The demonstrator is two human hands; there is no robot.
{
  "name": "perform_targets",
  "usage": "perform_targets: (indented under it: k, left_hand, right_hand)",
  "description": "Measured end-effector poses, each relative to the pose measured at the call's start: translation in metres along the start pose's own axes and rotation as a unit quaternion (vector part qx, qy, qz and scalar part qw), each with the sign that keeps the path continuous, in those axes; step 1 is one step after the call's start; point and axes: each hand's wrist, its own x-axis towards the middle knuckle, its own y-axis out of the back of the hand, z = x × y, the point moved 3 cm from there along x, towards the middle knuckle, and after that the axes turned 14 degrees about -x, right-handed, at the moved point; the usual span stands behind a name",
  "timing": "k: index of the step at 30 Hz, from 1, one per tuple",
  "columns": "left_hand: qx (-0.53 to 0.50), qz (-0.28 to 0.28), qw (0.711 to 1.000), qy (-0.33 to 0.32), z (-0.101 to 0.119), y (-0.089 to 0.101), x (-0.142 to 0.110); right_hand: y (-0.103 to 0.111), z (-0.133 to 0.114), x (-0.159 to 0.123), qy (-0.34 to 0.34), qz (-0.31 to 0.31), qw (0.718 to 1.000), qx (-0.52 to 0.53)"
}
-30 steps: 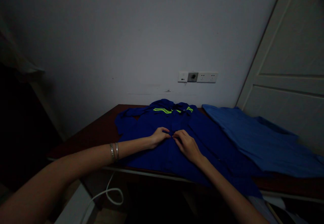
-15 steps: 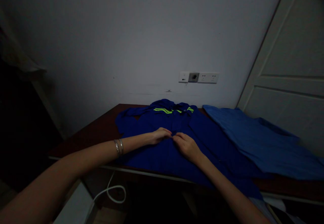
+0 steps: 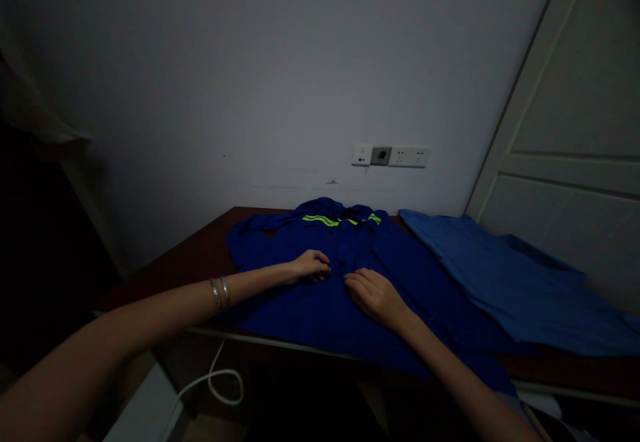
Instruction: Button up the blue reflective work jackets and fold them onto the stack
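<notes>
Dark-blue garment: centre of frame, laid out on the desk, bright yellow-green stripes toward its far end. Lower right of centre, cloth seems to run past the front edge. Main risk IMO: any tug toward the viewer adds to that overhang, and its weight could drag the rest down.

Hands: left hand just left of frame centre, fingers loosely curled; right hand just right of it, fingers bunched. Small gap between them, front of the garment showing through. Grip: can't tell on either side whether cloth is pinched, fingertips too dark. If one side has fabric and the other doesn't, a pull would skew the front and wrinkle it.

Bracelets on the left wrist could snag if that forearm drags across the cloth.

Light-blue cloth, right of frame, lies right up against the garment, maybe overlapping. Shift one and friction could take the other along.

Desk shows bare at left, so slip is more likely at the front. White cable, lower left below the edge: possible catch for anything sliding off there. Low light makes a bad fold easy to miss.
</notes>
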Motion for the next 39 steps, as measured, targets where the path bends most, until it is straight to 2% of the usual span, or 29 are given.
perform_targets:
  k: [3,7,10,13,18,23,28,33,37,39]
  left_hand:
    - [0.042,0.007,0.998,-0.055,0.005,0.008,-0.01]
    - [0.071,-0.048,0.994,-0.071,0.005,0.004,-0.027]
    - [0.075,-0.072,0.992,-0.068,0.004,-0.003,-0.037]
    - [0.066,-0.078,0.993,-0.062,0.003,-0.006,-0.039]
    - [0.033,-0.087,0.995,-0.029,-0.003,-0.005,-0.034]
    - [0.073,-0.106,0.992,-0.017,-0.007,-0.007,-0.036]
    - [0.118,-0.121,0.985,-0.043,-0.008,-0.009,-0.043]
    - [0.218,-0.114,0.966,-0.081,-0.009,-0.006,-0.047]
    - [0.266,-0.116,0.952,-0.093,-0.007,-0.008,-0.055]
    - [0.299,-0.129,0.934,-0.145,-0.002,-0.013,-0.063]
  right_hand:
    - [0.018,-0.011,0.003,-0.041,-0.026,0.998,0.048]
    - [0.035,-0.047,0.004,-0.014,-0.099,0.992,0.077]
    - [0.035,-0.072,0.001,-0.003,-0.17,0.983,0.075]
    - [0.029,-0.08,-0.002,-0.021,-0.225,0.972,0.064]
    - [0.025,-0.069,-0.004,-0.01,-0.263,0.956,0.13]
    - [0.03,-0.055,-0.006,-0.065,-0.26,0.935,0.234]
    - [0.031,-0.044,-0.006,-0.113,-0.235,0.917,0.303]
    - [0.027,-0.032,-0.006,-0.149,-0.236,0.888,0.364]
    - [0.024,-0.021,-0.007,-0.224,-0.233,0.848,0.42]
    - [0.02,-0.014,-0.008,-0.287,-0.213,0.825,0.438]
